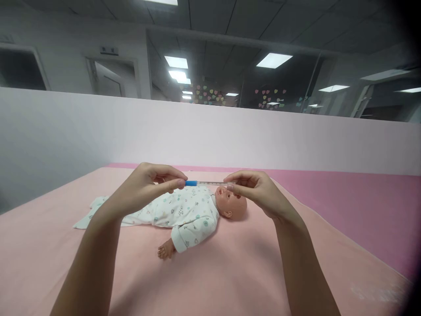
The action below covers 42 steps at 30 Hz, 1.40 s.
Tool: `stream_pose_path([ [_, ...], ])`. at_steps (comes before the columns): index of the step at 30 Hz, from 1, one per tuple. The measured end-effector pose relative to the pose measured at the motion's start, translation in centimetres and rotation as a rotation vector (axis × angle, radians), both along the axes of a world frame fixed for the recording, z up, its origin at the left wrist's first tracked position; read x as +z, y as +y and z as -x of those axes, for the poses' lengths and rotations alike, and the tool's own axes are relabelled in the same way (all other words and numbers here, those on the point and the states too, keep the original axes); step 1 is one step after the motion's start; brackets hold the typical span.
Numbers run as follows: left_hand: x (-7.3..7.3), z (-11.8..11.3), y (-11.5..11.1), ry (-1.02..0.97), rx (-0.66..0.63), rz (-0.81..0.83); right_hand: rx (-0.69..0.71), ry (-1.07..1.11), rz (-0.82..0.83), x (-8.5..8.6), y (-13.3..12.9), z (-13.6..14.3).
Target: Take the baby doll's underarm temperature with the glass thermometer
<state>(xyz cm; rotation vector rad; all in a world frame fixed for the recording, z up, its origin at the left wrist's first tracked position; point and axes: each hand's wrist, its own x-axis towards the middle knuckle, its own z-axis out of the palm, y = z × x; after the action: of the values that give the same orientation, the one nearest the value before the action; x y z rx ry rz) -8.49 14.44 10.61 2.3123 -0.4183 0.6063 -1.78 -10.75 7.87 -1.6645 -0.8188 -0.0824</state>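
Between my two hands a glass thermometer point(212, 183) with a blue end is held level. My left hand point(148, 186) pinches the blue end, thumb against fingers. At the clear end, my right hand point(255, 188) closes its thumb and fingers on the tube. Behind and below the thermometer a baby doll point(232, 205) lies on its back, its head to the right. It wears a white printed outfit point(187, 208), and one bare doll hand point(166, 249) rests toward me. My hands hide parts of the doll's face and outfit.
A pale pink sheet point(210, 281) spreads under the doll, over a darker pink surface point(355, 210) at the right. A low white partition point(210, 136) stands behind. Beyond it are a window with heart stickers point(210, 94) and a doorway point(112, 79).
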Motion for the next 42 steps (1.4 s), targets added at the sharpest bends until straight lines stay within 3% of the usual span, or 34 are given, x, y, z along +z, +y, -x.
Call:
stream_pose_path([
  [12,-0.6,-0.3,-1.8,0.154,-0.125,-0.077,0.080,0.260,-0.263,-0.3,0.2,-1.9],
  [23,-0.4,-0.3,-1.7,0.093,-0.133,-0.091,0.043,0.144,-0.112,-0.4,-0.8,-1.7],
  [29,-0.6,-0.1,-1.9,0.077,-0.172,-0.086,0.109,0.141,-0.194,0.0,-0.6,-0.6],
  [34,-1.0,-0.9,-2.1,0.086,-0.215,0.035,0.034,0.153,-0.314,-0.6,1.1,-0.5],
  [36,-2.0,-1.7,-1.9,0.058,-0.258,0.186,-0.008,0.185,-0.398,-0.8,1.6,-1.0],
  [38,-4.0,-2.6,-1.2,-0.016,-0.254,0.379,-0.028,0.234,-0.531,-0.7,1.5,-1.4],
  [40,-7.2,-3.4,-0.2,-0.094,-0.115,0.508,-0.002,0.300,-0.724,-0.1,0.3,-1.5],
  [42,-11.1,-3.8,1.1,-0.079,0.067,0.507,0.130,0.387,-0.977,0.8,-1.6,-1.1],
])
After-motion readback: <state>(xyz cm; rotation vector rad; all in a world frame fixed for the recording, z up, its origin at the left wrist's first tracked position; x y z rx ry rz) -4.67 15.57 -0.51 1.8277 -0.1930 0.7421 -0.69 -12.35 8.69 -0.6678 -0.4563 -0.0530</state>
